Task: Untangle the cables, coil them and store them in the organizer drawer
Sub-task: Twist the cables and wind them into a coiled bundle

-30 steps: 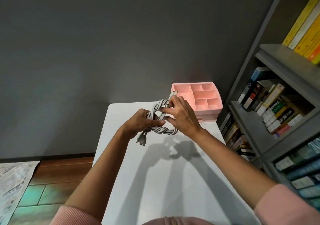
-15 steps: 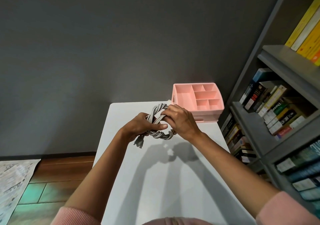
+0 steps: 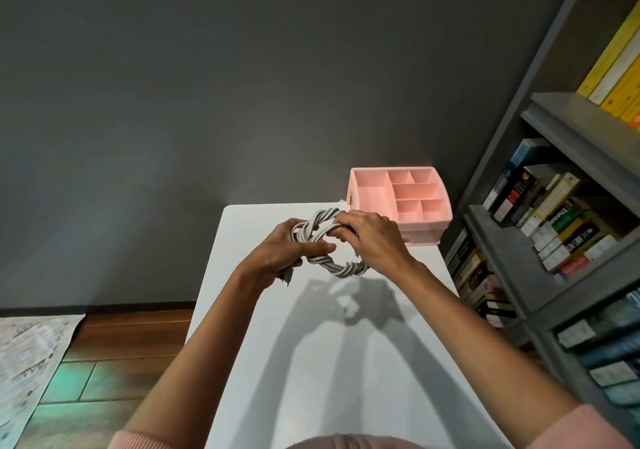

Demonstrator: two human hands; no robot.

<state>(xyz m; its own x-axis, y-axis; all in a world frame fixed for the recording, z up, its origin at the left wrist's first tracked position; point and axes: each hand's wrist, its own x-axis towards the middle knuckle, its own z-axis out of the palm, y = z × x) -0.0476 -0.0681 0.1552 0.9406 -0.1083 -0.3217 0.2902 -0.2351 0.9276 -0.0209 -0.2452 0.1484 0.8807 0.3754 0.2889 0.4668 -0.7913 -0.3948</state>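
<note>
A grey and white twisted cable (image 3: 334,266) is wound into a ring and held above the white table (image 3: 311,362). My left hand (image 3: 287,251) grips the ring's left side, thumb across the strands, and a plug end hangs below its fingers. My right hand (image 3: 372,237) grips the ring's top right part with curled fingers. The pink organizer (image 3: 401,194) stands at the table's far right corner, its top compartments bare; its lower drawer front is partly hidden behind my right hand.
A grey bookshelf (image 3: 554,241) full of books stands close along the table's right side. A dark grey wall lies behind the table. Wooden floor and a patterned rug (image 3: 27,362) lie to the left.
Both hands drew closer together on the ring and shifted slightly down. The right hand moved from the ring's top over to its right side, and the plug end now tucks under my left hand.
</note>
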